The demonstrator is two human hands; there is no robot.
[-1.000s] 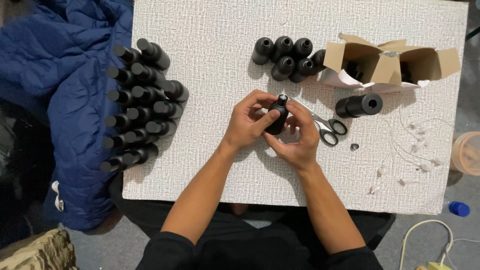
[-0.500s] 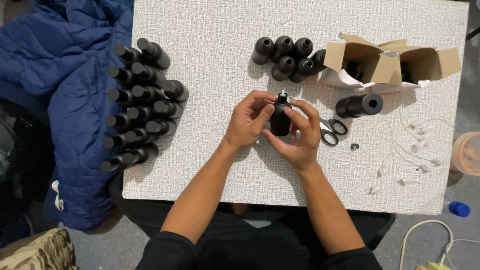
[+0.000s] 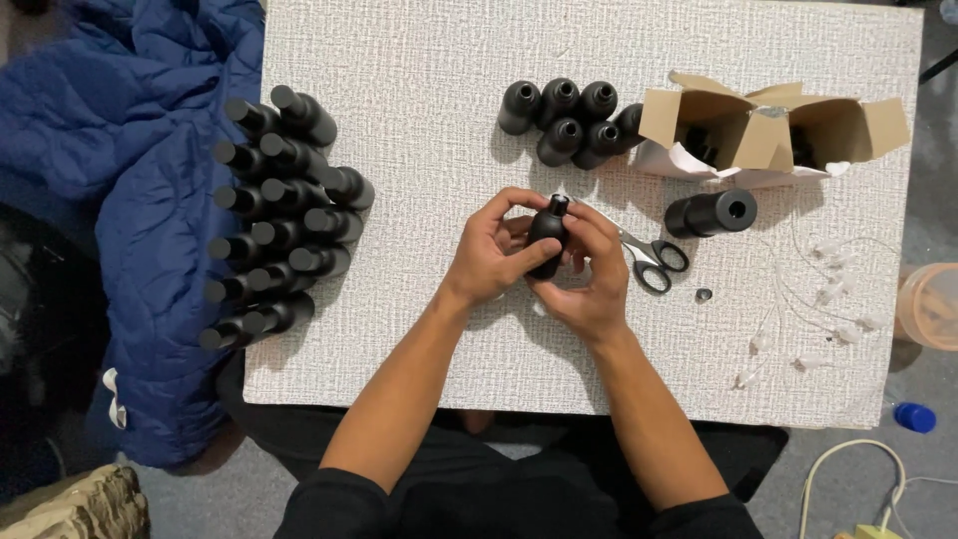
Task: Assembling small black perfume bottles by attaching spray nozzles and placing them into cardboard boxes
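Observation:
I hold a small black bottle [image 3: 548, 232] upright over the middle of the white table [image 3: 419, 80]. My left hand [image 3: 491, 254] wraps its left side with the thumb across the body. My right hand [image 3: 589, 274] cups it from the right and below, fingers near its neck. A light-coloured piece shows at the bottle's mouth. Several uncapped black bottles [image 3: 571, 115] stand in a cluster behind my hands. Several capped black bottles [image 3: 274, 215] stand in rows at the table's left edge.
Scissors [image 3: 649, 258] lie just right of my hands. A black tube [image 3: 711, 212] lies on its side below an open cardboard box [image 3: 773, 125]. Thin white dip tubes [image 3: 813, 289] are scattered at the right. A blue jacket [image 3: 110, 200] hangs off the left side.
The bottle has shifted slightly in my hands and my fingers have closed more tightly around its neck. Everything on the table stays where it was.

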